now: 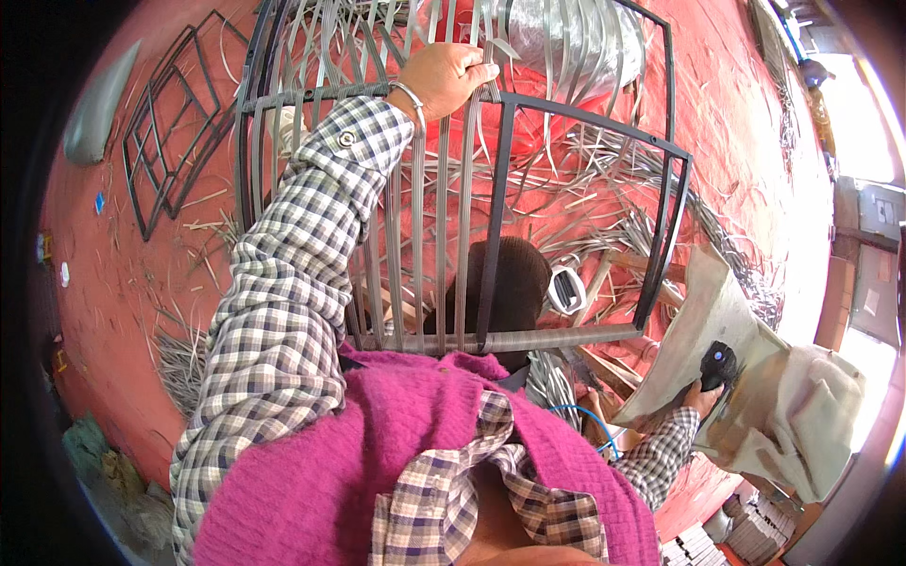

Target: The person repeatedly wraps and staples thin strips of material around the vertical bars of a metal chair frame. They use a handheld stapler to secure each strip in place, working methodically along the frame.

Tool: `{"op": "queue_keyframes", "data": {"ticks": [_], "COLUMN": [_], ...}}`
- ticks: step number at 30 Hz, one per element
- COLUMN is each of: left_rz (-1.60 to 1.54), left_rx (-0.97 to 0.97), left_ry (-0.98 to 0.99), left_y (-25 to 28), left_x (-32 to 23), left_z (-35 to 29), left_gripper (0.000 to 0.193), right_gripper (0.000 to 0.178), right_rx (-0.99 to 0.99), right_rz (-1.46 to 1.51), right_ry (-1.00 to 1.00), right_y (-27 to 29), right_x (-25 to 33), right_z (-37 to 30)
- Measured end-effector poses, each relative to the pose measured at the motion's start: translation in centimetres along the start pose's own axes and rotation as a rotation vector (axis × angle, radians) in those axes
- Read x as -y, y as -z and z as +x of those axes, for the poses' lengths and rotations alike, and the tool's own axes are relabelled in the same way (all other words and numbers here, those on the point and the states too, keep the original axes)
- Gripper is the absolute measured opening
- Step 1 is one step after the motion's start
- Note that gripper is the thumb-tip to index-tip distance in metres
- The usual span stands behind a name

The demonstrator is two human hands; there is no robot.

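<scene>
A dark metal frame [576, 115] with a crossbar leans in front of me, partly strung with long grey flat strips [442, 226]. My left hand [444, 79] is closed over its crossbar, where several strips pass; the fingertips on the far side are hidden. Down at the right, my right hand [701, 400] grips a black tool [719, 366] with a round blue spot on it. The tool is at a pale cloth [675, 325]; its lower part cannot be made out. A blue hose [596, 415] curves beside my right forearm.
Loose grey strips [613, 156] litter the red floor [755, 179]. Other dark metal frames [175, 132] lie at the left. A clear plastic-wrapped bundle [576, 47] sits beyond the frame. Under it are a dark brown rounded thing [505, 283] and a white container [566, 290].
</scene>
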State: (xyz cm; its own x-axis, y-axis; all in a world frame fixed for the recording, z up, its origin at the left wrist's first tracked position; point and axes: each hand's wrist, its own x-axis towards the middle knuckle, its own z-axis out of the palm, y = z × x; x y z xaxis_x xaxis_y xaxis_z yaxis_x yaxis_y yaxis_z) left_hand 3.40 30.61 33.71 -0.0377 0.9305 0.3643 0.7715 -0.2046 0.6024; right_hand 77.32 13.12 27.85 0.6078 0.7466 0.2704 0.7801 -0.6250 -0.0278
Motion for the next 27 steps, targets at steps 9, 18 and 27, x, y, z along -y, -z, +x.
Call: {"op": "queue_keyframes", "data": {"ticks": [9,18,27], "left_rz": [0.099,0.075,-0.008], "left_rx": [0.19,0.198,0.134], "left_ry": [0.17,0.145,0.09], "left_y": [-0.1,0.1,-0.6], "left_x": [0.3,-0.2,0.7], "left_z": [1.4,1.4,1.3], "left_gripper": [0.033,0.034,0.033], "right_gripper": [0.015,0.013,0.012], "right_rx": [0.339,0.616,0.938], "right_rz": [0.833,0.929,0.924], "right_ry": [-0.218,0.765,0.904], "right_y": [12.1,18.6,17.8], "right_x": [8.2,31.7,47.3], "right_z": [0.4,-9.4,-14.0]}}
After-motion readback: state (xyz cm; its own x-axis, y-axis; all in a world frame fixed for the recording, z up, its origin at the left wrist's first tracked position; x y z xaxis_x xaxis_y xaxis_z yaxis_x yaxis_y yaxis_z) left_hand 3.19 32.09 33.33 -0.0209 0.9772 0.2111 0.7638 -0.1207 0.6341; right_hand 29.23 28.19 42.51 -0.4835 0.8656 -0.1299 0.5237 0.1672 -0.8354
